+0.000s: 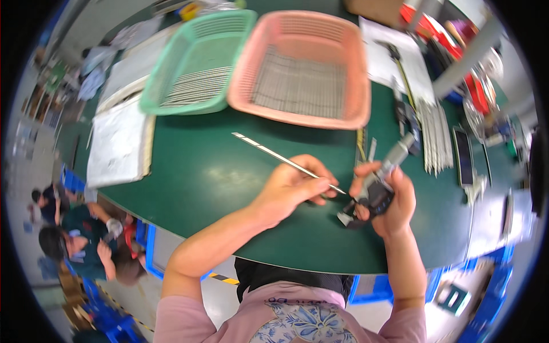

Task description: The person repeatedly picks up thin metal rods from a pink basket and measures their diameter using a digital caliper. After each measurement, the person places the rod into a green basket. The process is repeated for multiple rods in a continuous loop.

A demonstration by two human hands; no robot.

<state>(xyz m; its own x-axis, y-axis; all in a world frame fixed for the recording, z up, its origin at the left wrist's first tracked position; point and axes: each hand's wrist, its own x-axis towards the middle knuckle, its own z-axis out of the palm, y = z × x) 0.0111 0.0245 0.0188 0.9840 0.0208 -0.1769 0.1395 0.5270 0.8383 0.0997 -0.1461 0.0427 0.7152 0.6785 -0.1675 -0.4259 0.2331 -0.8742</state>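
My left hand (297, 186) pinches a thin, shiny metal rod (274, 155) near its right end; the rod slants up and left over the table. In my right hand (397, 200) is a digital micrometer (377, 194), its thimble pointing up and right and its dark body against the palm. The rod's pointed right end lies close to the micrometer's frame; whether they touch I cannot tell. Beyond my hands, a pink basket (243, 100) holds many similar thin rods, and a green basket (151, 103) to its left holds more in a row.
Papers (117, 143) lie at the left of the green table (194, 188). To the right are a caliper (398, 106), a bundle of pale rods (434, 137) and a phone (463, 154). A grey post (469, 57) rises at the right. Another person (86, 240) sits at the far left.
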